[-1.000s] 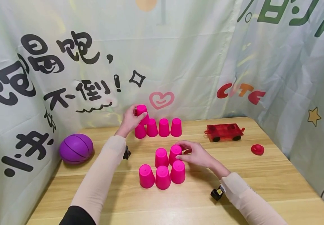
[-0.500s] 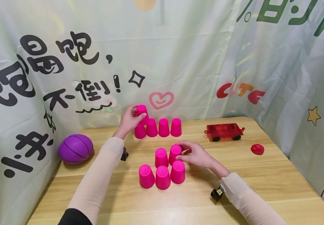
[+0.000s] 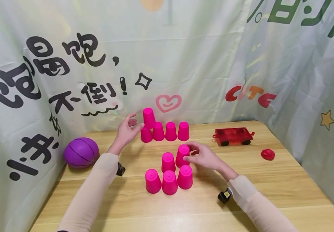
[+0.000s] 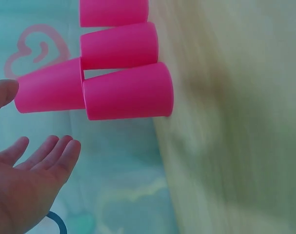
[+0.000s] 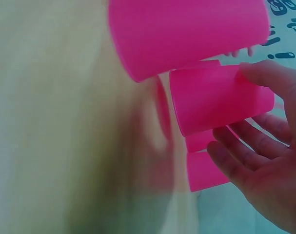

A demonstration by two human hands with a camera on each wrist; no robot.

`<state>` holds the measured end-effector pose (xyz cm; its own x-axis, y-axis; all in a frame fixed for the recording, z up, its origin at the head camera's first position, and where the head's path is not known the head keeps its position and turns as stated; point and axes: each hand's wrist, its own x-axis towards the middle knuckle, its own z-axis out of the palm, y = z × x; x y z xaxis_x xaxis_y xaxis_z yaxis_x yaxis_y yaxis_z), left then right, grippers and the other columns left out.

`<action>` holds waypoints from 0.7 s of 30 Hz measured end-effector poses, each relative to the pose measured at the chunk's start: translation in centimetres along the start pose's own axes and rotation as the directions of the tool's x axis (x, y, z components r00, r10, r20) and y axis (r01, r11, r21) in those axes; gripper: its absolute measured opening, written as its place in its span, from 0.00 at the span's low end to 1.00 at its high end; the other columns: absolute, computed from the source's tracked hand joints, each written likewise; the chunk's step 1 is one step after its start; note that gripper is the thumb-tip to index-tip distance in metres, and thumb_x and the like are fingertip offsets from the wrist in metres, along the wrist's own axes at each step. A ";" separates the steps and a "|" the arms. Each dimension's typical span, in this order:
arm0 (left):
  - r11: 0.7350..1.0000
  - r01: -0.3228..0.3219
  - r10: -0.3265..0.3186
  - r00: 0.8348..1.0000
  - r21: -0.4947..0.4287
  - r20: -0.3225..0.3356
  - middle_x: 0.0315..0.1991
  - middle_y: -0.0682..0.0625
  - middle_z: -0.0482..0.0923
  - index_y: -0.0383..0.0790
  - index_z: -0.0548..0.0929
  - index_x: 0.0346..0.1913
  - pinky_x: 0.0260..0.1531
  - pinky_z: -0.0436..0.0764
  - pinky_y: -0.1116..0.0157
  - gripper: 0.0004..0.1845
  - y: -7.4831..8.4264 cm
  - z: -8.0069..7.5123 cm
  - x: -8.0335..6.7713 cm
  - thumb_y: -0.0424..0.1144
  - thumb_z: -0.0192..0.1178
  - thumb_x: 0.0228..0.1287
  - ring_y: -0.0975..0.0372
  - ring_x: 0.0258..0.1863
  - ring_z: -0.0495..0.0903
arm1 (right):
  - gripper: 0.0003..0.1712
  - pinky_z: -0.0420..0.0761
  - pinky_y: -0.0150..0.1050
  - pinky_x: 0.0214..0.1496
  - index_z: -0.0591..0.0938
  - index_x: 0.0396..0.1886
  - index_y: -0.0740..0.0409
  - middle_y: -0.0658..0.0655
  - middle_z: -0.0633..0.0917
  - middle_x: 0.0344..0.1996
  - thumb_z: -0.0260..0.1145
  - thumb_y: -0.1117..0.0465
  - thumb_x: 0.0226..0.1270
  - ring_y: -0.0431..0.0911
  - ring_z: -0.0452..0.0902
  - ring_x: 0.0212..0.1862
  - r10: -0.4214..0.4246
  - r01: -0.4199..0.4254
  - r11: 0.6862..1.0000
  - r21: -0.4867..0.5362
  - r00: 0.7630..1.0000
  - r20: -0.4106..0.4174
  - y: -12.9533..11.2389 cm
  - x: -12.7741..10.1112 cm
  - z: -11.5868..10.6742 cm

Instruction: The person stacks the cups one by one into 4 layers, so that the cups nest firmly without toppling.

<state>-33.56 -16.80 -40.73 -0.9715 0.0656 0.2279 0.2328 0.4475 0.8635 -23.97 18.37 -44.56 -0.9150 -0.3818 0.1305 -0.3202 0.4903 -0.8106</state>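
A play corner: cartoon-printed curtains (image 3: 184,58) around a wooden tabletop (image 3: 201,209) with a ball (image 3: 81,152) and toy car (image 3: 233,136).

Long pale beige sleeves; small black device strapped under each wrist.

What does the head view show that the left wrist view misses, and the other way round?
Only the head view shows the right hand touching a cup of the near group, the purple ball, the red toy cart and the red knob. Only the left wrist view shows the left hand's palm side, fingers straight and clear of the cups. Both show the left hand open beside the far cups, with one cup stacked on top.
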 end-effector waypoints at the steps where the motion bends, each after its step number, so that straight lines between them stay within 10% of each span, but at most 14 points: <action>1: 1.000 -0.006 0.006 1.000 -0.008 -0.004 0.67 0.30 0.76 0.39 0.67 0.77 0.69 0.79 0.44 0.38 -0.1 -0.1 -0.3 0.46 0.70 0.70 0.39 0.67 0.79 | 0.32 0.85 0.58 0.62 0.80 0.65 0.59 0.56 0.88 0.49 0.79 0.56 0.64 0.50 0.84 0.52 -0.009 0.009 1.000 0.002 1.000 -0.012 -0.1 0.2 -0.2; 21: 0.988 -0.149 0.154 0.979 -0.051 0.130 0.53 0.38 0.87 0.40 0.77 0.69 0.59 0.86 0.47 0.29 0.3 0.4 -9.0 0.38 0.73 0.67 0.48 0.53 0.88 | 0.34 0.88 0.44 0.51 0.79 0.69 0.57 0.61 0.87 0.55 0.77 0.54 0.66 0.58 0.85 0.55 -0.014 0.010 1.000 -0.027 0.984 -0.177 -2.7 6.2 -4.1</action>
<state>-24.79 -16.90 -42.69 -0.9214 0.2496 0.2978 0.3768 0.3866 0.8418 -29.84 17.93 -39.21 -0.9393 -0.2439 0.2411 -0.3355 0.5076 -0.7936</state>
